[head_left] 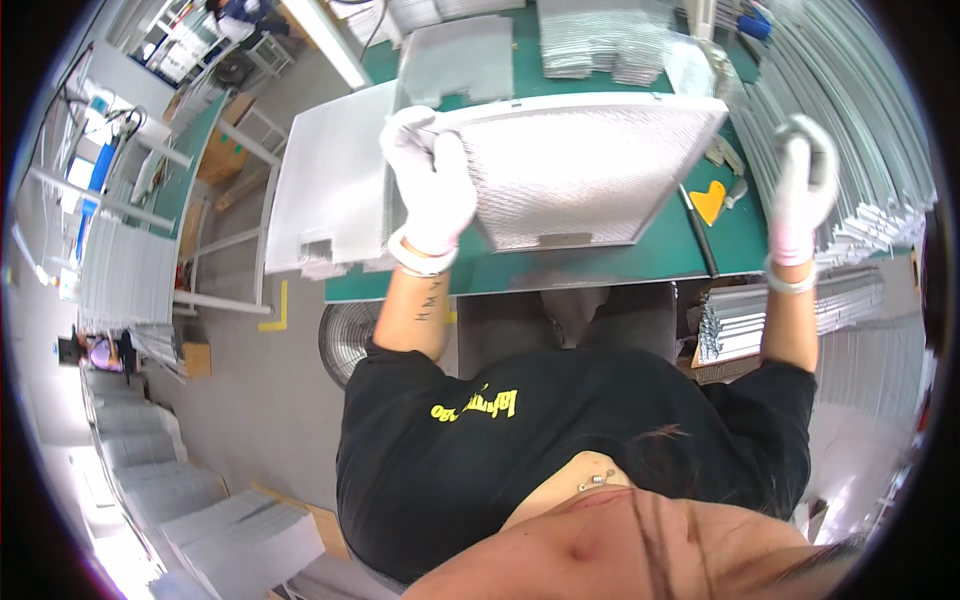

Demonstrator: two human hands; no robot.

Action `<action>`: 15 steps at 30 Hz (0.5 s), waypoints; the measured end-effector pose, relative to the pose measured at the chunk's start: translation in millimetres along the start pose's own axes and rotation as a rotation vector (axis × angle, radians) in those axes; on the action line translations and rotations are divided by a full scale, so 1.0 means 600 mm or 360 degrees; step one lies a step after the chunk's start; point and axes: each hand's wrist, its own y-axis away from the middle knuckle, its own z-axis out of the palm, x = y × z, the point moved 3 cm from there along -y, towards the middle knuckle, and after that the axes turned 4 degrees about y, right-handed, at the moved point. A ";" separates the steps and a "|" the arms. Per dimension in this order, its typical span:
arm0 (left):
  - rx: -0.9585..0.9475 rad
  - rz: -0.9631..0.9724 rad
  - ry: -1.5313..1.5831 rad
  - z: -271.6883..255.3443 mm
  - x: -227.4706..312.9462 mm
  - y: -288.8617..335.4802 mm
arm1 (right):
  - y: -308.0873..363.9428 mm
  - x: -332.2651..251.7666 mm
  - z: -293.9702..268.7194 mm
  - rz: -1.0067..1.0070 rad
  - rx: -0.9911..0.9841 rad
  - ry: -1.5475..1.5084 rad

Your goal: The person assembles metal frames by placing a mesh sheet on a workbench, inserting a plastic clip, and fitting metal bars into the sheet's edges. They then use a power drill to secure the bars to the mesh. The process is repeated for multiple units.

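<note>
My left hand [430,185], in a white glove, grips the left edge of a silver framed mesh filter panel [590,165]. The panel is held tilted over the green worktop, and a small plate shows on its near edge. On the right, my gloved right hand [806,185] is raised away from the panel, beside a tall stack of metal panels [850,120]. Its fingers are bent together; whether anything small is between them I cannot make out. Between the panel and this hand lie a yellow scraper [709,203] and a black-handled tool [702,235].
The green worktop [480,278] carries a stack of mesh sheets [335,180] at left and more stacks [600,40] at the back. Bundled metal strips [790,315] sit below its right edge. A round fan [345,340] stands under the left part. Another person [245,20] is far left.
</note>
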 end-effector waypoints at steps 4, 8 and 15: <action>-0.0239 0.0317 -0.0237 0.032 0.045 -0.125 | 0.201 0.169 0.054 0.0083 -0.0954 0.1007; -0.1479 0.0430 0.0383 0.184 0.122 -0.134 | 0.299 0.238 0.086 0.0217 -0.1052 0.1398; -0.1516 0.1177 -0.0345 0.299 0.118 -0.012 | 0.188 0.135 -0.045 0.1132 -0.1077 -0.0036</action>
